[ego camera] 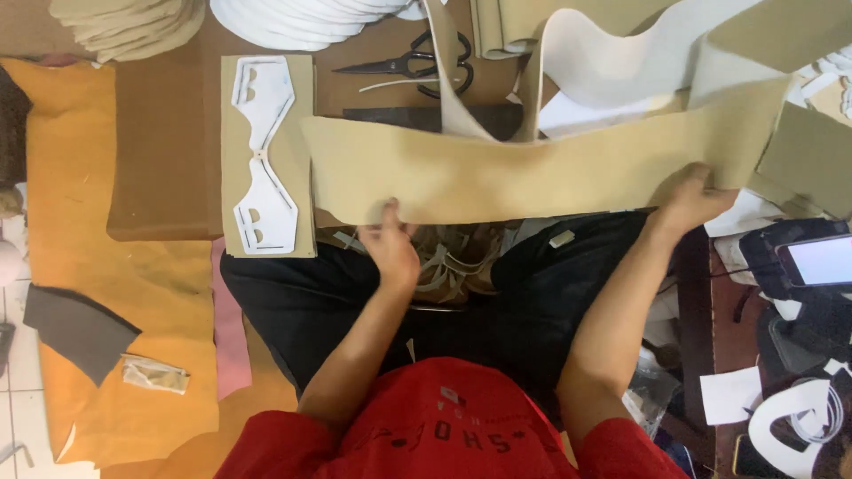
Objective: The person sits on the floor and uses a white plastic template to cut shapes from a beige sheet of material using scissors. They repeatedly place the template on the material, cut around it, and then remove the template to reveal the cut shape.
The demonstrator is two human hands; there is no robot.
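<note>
Head view: both hands hold a long tan strip (524, 173), its long axis running left to right. Left hand (390, 248) pinches the lower edge; right hand (692, 200) grips the right end. Scissors (417, 64) lie beyond on the bench (160, 142).

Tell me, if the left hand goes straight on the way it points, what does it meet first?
The left hand points up the picture, so it probably stays on the tan strip it grips, then reaches the scissors. Depth is unclear.

Matt tan leather-like strip (524, 173), glossy black metal scissors (417, 64)
</note>
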